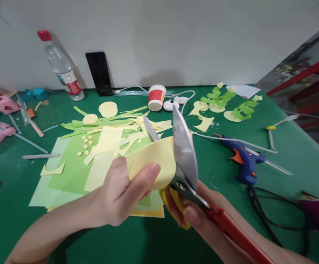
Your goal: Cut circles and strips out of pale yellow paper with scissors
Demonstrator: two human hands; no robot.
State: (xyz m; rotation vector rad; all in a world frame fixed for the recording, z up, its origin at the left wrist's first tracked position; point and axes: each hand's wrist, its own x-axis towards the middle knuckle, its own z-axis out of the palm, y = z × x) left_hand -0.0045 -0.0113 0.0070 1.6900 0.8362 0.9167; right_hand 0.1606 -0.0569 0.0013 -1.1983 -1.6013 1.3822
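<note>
Over the green table, left hand pinches flimsy yellow paper (I'd grip near the cut); right hand clasps scissors.

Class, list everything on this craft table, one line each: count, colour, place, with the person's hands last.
table: one, green, under everything.
water bottle: one, clear, red cap, back left.
phone: one, black, against the wall.
cup: one, red and white, back centre.
paper sheets: several, green and yellow, centre left.
cut-outs: several, green, back right.
glue gun: one, blue, right of centre.
scissors: one, red and yellow handles, right hand.
paper piece: one, pale yellow, between the open blades.
left hand: one, holding the paper piece.
right hand: one, gripping the scissors.
</note>
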